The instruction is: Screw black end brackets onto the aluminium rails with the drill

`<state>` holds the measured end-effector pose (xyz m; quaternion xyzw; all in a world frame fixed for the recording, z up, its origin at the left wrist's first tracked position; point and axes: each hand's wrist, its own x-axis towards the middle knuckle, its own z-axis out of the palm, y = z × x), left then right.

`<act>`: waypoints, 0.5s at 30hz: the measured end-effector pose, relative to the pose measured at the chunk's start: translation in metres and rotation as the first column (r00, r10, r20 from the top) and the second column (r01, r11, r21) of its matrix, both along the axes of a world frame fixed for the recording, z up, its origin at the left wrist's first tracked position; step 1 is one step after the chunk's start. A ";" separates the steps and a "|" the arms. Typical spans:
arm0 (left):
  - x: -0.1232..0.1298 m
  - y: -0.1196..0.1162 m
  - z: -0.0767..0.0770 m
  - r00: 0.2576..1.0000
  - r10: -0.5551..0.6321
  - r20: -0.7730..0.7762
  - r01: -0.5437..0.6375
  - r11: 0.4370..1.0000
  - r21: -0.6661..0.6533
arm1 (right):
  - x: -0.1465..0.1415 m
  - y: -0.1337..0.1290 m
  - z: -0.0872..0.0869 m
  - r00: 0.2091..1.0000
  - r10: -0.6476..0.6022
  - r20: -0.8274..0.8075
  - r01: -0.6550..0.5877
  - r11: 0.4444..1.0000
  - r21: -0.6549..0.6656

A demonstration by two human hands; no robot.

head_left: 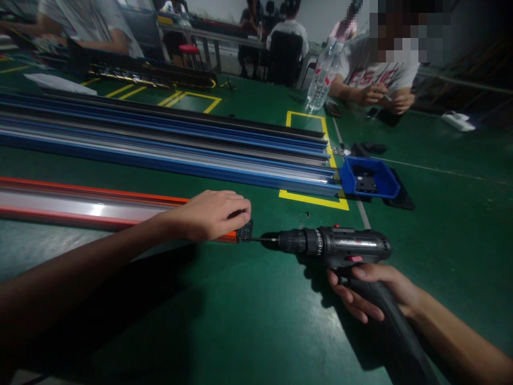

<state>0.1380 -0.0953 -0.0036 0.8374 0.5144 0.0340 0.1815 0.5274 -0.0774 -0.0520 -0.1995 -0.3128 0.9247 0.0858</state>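
My left hand (pixel 212 214) is wrapped over the right end of a long orange and silver rail (pixel 96 207), its fingers curled beside a small black end piece (pixel 245 231). My right hand (pixel 368 291) grips the handle of a black power drill (pixel 332 243) lying level and pointing left. The drill's thin bit reaches the end piece at the rail's lower corner; whether it sits in a screw is too small to tell.
Long blue and black rails (pixel 168 149) lie beyond the orange one. At their right end is a blue bin (pixel 372 176) with dark parts. Plastic bottles (pixel 323 77) stand farther back, near a seated person (pixel 380 69). Others sit in the background.
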 end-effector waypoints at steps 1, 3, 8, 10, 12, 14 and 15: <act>0.000 0.000 0.000 1.000 -0.001 0.000 0.001 1.000 0.000 | 0.000 0.000 0.000 1.000 0.000 0.002 0.000 1.000 -0.002; 0.000 0.000 0.000 1.000 -0.001 -0.001 0.001 1.000 0.001 | 0.001 0.001 -0.001 1.000 0.000 0.006 0.000 1.000 -0.005; 0.000 0.000 0.000 1.000 0.004 -0.002 -0.004 1.000 0.001 | 0.001 0.002 -0.003 1.000 -0.003 -0.004 0.003 1.000 -0.004; 0.000 0.000 -0.001 1.000 0.003 0.000 -0.003 1.000 0.001 | 0.000 0.001 -0.002 1.000 -0.006 0.001 0.006 1.000 -0.002; 0.000 0.000 -0.001 1.000 0.002 0.001 -0.002 1.000 0.000 | 0.001 0.001 -0.001 1.000 -0.010 0.004 0.010 1.000 -0.002; 0.000 0.000 -0.001 1.000 0.001 0.002 -0.001 1.000 0.000 | 0.001 0.001 -0.001 1.000 -0.009 0.000 0.009 1.000 -0.002; 0.000 0.000 -0.001 1.000 0.002 0.003 -0.002 1.000 -0.001 | 0.001 0.001 -0.001 1.000 -0.009 -0.003 0.009 1.000 -0.003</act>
